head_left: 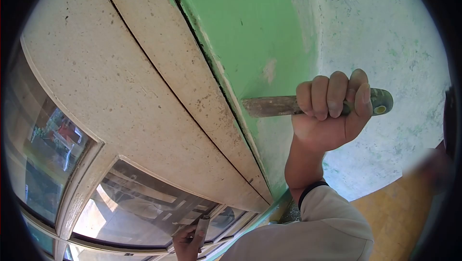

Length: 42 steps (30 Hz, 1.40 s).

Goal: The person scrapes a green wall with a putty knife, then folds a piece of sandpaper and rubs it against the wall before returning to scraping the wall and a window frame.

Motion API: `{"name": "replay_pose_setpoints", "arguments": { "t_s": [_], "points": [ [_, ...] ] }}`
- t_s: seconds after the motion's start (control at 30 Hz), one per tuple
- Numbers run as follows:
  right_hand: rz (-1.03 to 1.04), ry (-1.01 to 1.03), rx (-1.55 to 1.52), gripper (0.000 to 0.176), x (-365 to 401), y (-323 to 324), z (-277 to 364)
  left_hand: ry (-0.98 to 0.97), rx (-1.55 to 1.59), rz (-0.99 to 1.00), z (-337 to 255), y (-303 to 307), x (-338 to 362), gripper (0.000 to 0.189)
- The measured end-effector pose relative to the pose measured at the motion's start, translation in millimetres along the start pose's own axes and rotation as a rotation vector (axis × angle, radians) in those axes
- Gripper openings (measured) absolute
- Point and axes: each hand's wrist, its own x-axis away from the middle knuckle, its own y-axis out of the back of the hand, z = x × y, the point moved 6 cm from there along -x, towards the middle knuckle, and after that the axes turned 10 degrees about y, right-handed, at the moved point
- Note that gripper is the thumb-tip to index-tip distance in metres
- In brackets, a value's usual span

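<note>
My right hand [332,99] is raised, its fingers wrapped around the dark handle of a putty knife [272,106]. The blade lies sideways, and its tip reaches the green wall [250,34] near the edge of the wooden frame [192,83]. Dried residue dulls the metal. Low in the view, in front of the glass, my left hand [186,242] is closed on a flat, pale-coated blade [202,227] that looks like a second putty knife. Its handle is hidden in the fingers.
White filler with green patches covers the adjoining wall [380,44]. Window panes [154,203] with reflections sit in the speckled cream frame at left. A yellowish tiled floor [392,217] shows below. At the right edge is a blurred dark shape [430,167] I cannot make out.
</note>
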Motion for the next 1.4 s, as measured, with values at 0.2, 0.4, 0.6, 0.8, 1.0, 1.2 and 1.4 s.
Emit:
{"name": "replay_pose_setpoints", "arguments": {
  "t_s": [0.2,0.4,0.6,0.8,1.0,1.2,1.4],
  "points": [
    [0.008,0.107,-0.029,0.023,-6.4,-5.9,18.2,-0.009,0.014,-0.024,5.4,5.9,-1.5,0.021],
    [-0.038,0.121,0.046,0.017,-5.0,-9.3,19.9,-0.061,0.008,0.015,4.0,3.6,-5.4,0.025],
    [-0.012,0.038,0.059,0.015,1.3,-6.0,1.0,-0.142,0.027,-0.015,5.4,0.4,-6.1,0.025],
    [0.002,0.156,-0.02,0.016,-13.7,-11.0,31.9,-0.159,-0.113,-0.115,17.4,4.2,-17.5,0.013],
    [0.017,0.042,0.071,0.018,-8.0,-8.2,2.1,-0.11,-0.053,-0.054,2.8,-3.1,-10.8,0.013],
    [-0.059,0.146,-0.054,0.018,-11.0,-2.5,4.9,-0.083,-0.08,-0.084,6.8,-1.4,-11.7,0.019],
    [-0.092,0.102,-0.061,0.021,-16.6,-2.9,12.4,-0.095,-0.031,-0.041,-0.2,-2.8,-6.8,0.024]
  ]
}}
